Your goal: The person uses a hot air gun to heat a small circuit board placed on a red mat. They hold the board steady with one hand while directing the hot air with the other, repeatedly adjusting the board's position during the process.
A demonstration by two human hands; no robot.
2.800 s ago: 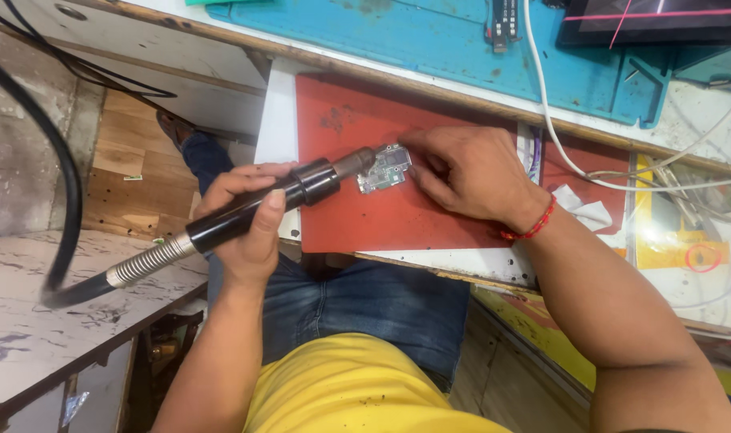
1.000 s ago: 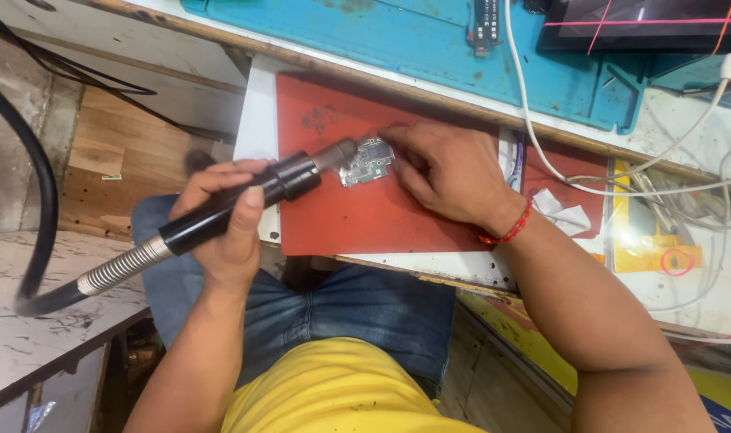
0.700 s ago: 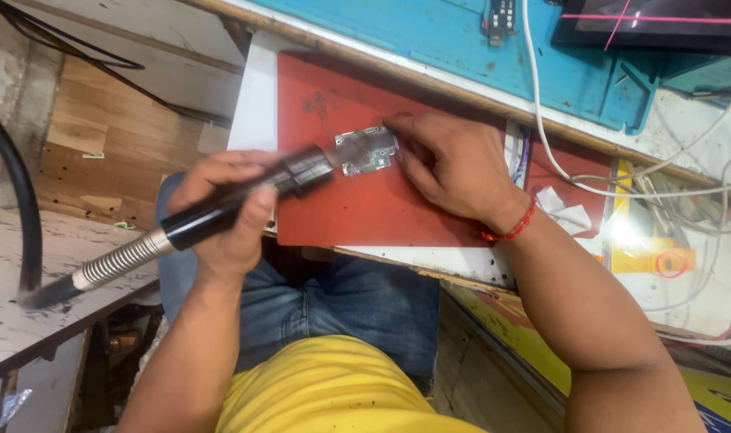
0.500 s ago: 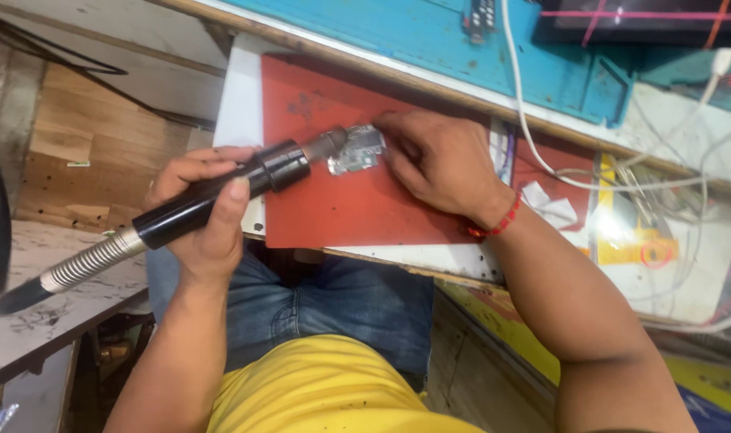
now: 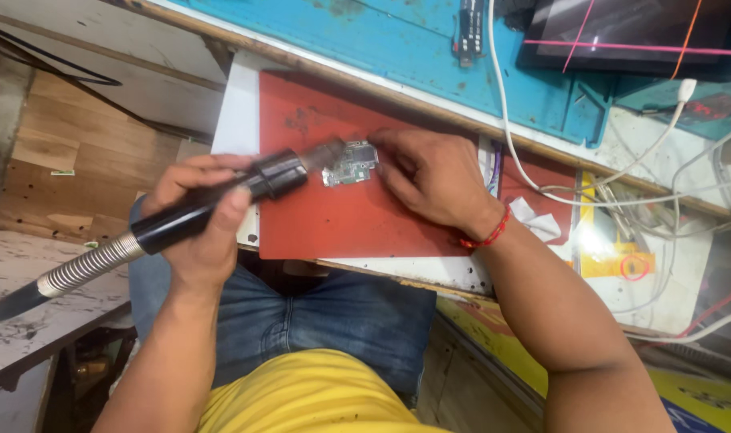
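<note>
One hot-air wand (image 5: 213, 207), nozzle toward board (image 5: 348, 163).

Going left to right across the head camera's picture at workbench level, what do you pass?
Metal hose → left hand on the black tool → circuit board → right hand → red wristband → white cables.

The left hand (image 5: 195, 220) grips a black hot-air wand (image 5: 221, 204), its nozzle tip right at a small circuit board (image 5: 349, 163) lying on a red mat (image 5: 341, 220) on the bench (image 5: 429, 273); the right hand (image 5: 433, 178) steadies the board's far edge
</note>
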